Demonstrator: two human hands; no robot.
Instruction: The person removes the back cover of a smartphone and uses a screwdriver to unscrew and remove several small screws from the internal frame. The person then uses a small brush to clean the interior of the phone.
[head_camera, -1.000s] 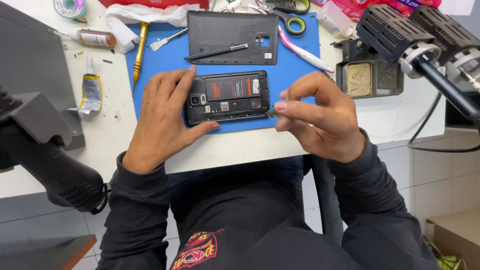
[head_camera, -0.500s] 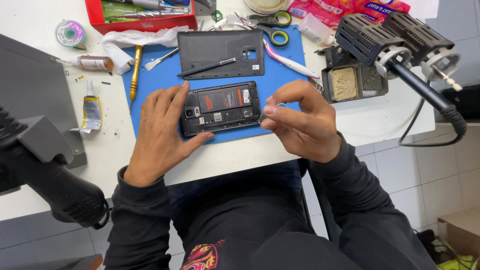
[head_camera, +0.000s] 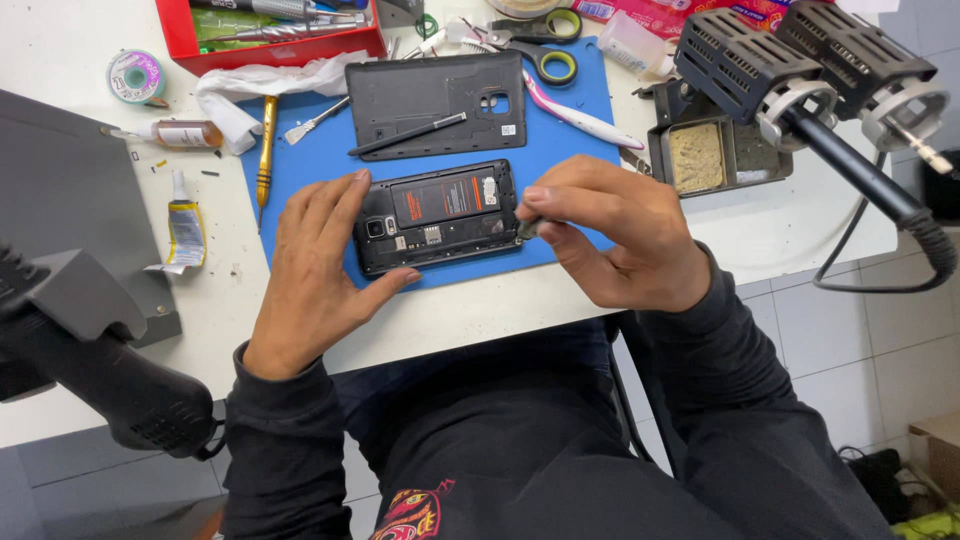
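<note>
Lying on the blue mat (head_camera: 300, 200) is the opened phone (head_camera: 438, 215), its back cover (head_camera: 430, 100) already off (battery still seated); the left hand (head_camera: 315, 270) is bracing it, fingers spread, while the right hand (head_camera: 625, 235) is pinching a small tool (head_camera: 526, 229) at its edge.

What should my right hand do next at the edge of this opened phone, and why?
Probably keep the left hand pressed on the opened phone and work the small tool in the right hand gently along the phone's right edge. The tool's tip already sits at that edge, the back cover lies apart on the blue mat, and the left fingers brace the other end.
</note>
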